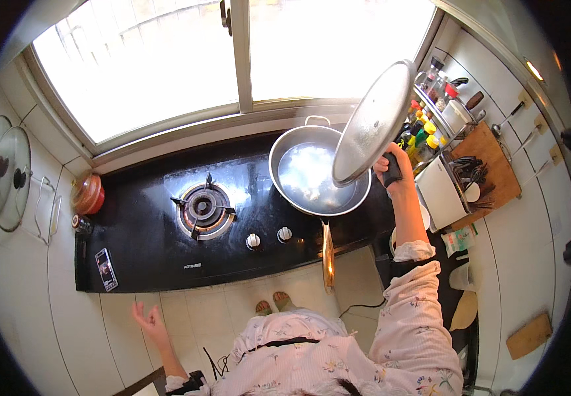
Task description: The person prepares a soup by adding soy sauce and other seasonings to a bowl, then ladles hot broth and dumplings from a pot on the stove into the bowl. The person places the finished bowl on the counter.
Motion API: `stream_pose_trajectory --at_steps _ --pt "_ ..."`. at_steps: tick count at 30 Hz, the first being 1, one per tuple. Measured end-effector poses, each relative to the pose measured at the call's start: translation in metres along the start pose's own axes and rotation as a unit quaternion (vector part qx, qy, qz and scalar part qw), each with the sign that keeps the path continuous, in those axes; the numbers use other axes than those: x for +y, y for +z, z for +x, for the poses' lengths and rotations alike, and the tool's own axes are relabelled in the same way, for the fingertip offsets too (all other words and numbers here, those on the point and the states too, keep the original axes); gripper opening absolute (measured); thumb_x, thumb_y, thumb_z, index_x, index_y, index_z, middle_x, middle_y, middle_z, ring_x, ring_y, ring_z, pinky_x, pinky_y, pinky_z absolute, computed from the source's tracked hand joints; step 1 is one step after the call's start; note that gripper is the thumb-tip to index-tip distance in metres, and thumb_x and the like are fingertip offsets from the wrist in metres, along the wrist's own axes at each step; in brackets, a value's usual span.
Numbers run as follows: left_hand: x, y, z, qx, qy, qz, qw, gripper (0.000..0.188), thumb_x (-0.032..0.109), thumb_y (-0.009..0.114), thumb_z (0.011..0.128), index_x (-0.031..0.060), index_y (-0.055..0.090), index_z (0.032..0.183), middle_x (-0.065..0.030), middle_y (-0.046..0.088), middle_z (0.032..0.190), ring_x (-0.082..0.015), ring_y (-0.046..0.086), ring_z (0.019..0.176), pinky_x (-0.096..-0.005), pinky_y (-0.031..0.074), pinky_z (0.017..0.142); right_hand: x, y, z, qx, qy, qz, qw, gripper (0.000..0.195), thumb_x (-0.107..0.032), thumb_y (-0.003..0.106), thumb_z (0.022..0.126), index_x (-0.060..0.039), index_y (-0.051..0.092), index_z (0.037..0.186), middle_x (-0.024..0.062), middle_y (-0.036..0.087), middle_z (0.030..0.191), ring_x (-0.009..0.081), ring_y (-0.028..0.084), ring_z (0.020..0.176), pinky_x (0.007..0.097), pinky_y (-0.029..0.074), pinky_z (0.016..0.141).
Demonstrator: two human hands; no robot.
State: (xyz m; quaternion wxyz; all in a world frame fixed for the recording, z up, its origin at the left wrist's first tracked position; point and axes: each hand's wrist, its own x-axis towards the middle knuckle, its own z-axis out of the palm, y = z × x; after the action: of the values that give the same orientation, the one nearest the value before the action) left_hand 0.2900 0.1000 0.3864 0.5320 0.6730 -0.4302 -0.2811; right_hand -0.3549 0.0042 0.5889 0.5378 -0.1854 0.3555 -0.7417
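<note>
My right hand [398, 168] grips the black handle of a glass pot lid [377, 121], holding it tilted steeply above the right side of a wide metal pan [278, 185]. Clear liquid fills part of the pan, and pale pieces [310, 193] show in it under the window's glare. The pan sits over the right side of a black gas cooktop [156, 262], its long shiny handle [328, 257] pointing towards me. My left hand [149, 319] hangs off the counter's front left edge, fingers apart and holding nothing. A smartphone [106, 270] with a lit screen lies nearest to it.
Left of the pan is a bare burner [202, 205], with two control knobs [268, 237] in front. A red bowl [88, 193] and a small jar [82, 224] stand at the left end. Bottles [426, 136], a white utensil holder [441, 193] and a wooden cutting board [501, 173] crowd the right.
</note>
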Motion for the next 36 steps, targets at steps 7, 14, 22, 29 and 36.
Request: stream_pose_trajectory --at_steps 7,14,22,29,36 --pt "0.053 0.026 -0.048 -0.049 0.045 -0.008 0.998 0.055 0.001 0.053 0.091 0.006 0.032 0.142 -0.0127 0.042 0.139 -0.0132 0.059 0.09 -0.0252 0.046 0.082 0.035 -0.037 0.006 -0.007 -0.016 0.075 0.997 0.01 -0.005 0.059 0.081 0.0014 0.051 0.08 0.0069 0.052 0.074 0.0098 0.045 0.053 0.0207 0.038 0.043" --pt "0.029 -0.015 -0.06 -0.005 0.051 0.014 0.999 0.048 0.001 0.051 0.092 0.0054 0.039 0.137 -0.0112 0.046 0.136 -0.012 0.06 0.088 -0.0239 0.047 0.077 0.072 0.019 -0.029 -0.105 -0.001 0.249 0.963 0.012 -0.002 0.052 0.085 0.0006 0.044 0.094 0.0066 0.044 0.082 0.0125 0.043 0.066 0.0258 0.041 0.06" --pt "0.049 -0.043 -0.017 -0.098 0.039 0.017 0.994 0.042 0.002 0.053 0.092 0.0046 0.044 0.133 -0.0065 0.053 0.127 -0.0118 0.061 0.09 -0.024 0.047 0.077 0.165 0.132 -0.071 -0.123 -0.118 0.159 0.972 0.018 -0.015 0.056 0.094 0.0013 0.049 0.096 0.0054 0.046 0.079 0.0145 0.045 0.07 0.0286 0.043 0.068" --pt "0.036 -0.104 -0.002 -0.061 0.059 0.04 0.996 0.039 0.001 0.053 0.092 0.0039 0.048 0.13 -0.0088 0.053 0.127 -0.0147 0.062 0.092 -0.0263 0.049 0.078 0.259 0.274 -0.084 -0.203 -0.156 -0.694 0.673 0.026 -0.018 0.052 0.095 -0.005 0.053 0.118 0.0108 0.057 0.113 0.0228 0.051 0.111 0.0387 0.04 0.099" --pt "0.035 -0.123 -0.007 -0.022 0.129 0.045 0.99 0.037 -0.002 0.056 0.089 0.002 0.052 0.126 -0.0142 0.051 0.131 -0.0187 0.061 0.097 -0.0281 0.053 0.077 0.48 0.444 -0.053 -0.362 -0.331 -0.279 0.826 0.031 -0.009 0.052 0.091 -0.0017 0.047 0.121 0.0136 0.057 0.105 0.0268 0.056 0.096 0.0403 0.046 0.092"
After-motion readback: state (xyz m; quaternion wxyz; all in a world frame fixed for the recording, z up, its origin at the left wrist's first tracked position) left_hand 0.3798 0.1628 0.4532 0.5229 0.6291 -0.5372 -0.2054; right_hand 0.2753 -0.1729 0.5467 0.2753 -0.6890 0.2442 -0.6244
